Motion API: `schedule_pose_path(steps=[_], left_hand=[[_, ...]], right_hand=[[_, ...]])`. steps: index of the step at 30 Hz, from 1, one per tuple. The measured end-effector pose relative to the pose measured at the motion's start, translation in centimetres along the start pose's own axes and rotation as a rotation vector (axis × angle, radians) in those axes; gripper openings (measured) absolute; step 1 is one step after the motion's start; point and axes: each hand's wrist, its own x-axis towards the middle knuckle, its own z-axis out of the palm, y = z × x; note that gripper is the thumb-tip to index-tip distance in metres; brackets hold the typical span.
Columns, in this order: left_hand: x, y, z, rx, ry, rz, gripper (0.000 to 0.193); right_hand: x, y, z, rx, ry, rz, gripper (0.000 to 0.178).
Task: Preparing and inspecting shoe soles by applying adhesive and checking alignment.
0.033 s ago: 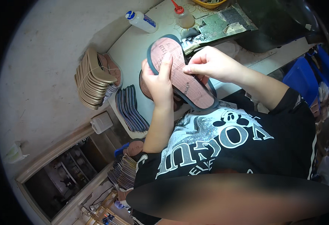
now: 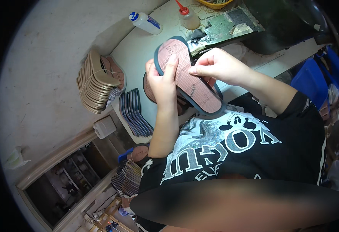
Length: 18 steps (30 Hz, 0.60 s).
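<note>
The pink-brown, black-rimmed shoe sole [image 2: 189, 79] is held tilted above the near part of the pale worktable [image 2: 144, 48]. The left hand [image 2: 165, 79] grips its left edge, thumb flat on the upper face. The right hand [image 2: 215, 67] pinches its right edge between thumb and fingers. A row of dark, curved soles [image 2: 134, 112] lies to the left; a white plastic bottle with blue cap [image 2: 146, 23] stands on the far side.

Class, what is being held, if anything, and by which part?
A pink, dark-rimmed shoe sole: the left hand grips it by the edge toward its far end, and the right hand pinches the opposite edge near the middle.
</note>
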Motion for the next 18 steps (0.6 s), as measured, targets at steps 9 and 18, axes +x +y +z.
schedule_pose_path(steps=[9,18], left_hand=[[3.4,-2.7,0.2,0.042,-0.016,-0.076,0.030],[4.1,-1.7,3.5,-0.106,-0.026,-0.095,0.020]], right_hand=[[1.0,2.6,-0.7,0.142,0.230,-0.098,0.034],[-2.7,3.4,-1.3,0.432,0.219,-0.087,0.035]])
